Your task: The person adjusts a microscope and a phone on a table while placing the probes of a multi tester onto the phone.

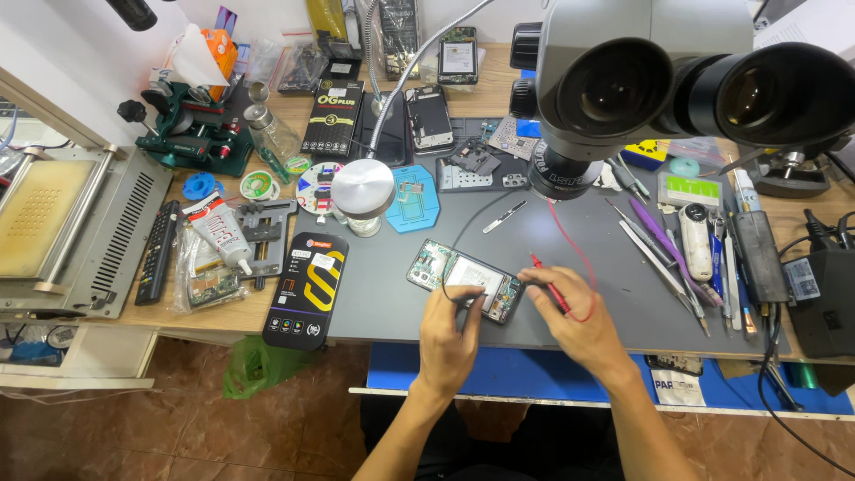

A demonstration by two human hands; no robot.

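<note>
Head view of a repair bench. The left hand (450, 334) is curled, its fingers drawn together around a black probe (463, 298) whose tip rests on the near long edge of an opened phone (465, 281); the black lead (463, 233) runs away from the fingers across the grey mat (588, 236). The right hand (574, 321) is likewise closed, thumb and forefinger pinching a red probe (549, 285) just beside the phone's right end; whether its tip touches the board cannot be told. The red lead (570, 233) loops away from this hand toward the microscope (641, 71), which looms near the camera and hides part of the bench behind it. The phone lies flat on the mat directly beyond both hands, back cover off, its long axis running left to right and slightly tilted, the left end farther from the person than the right. Its inner parts are too small to make out, and the left fingertips cover part of its near edge. Right of the right hand lie tweezers (655, 254) and other slim tools; left of the left hand sits a black-and-yellow flat package (307, 289). Both forearms are cut off at the bottom edge.
</note>
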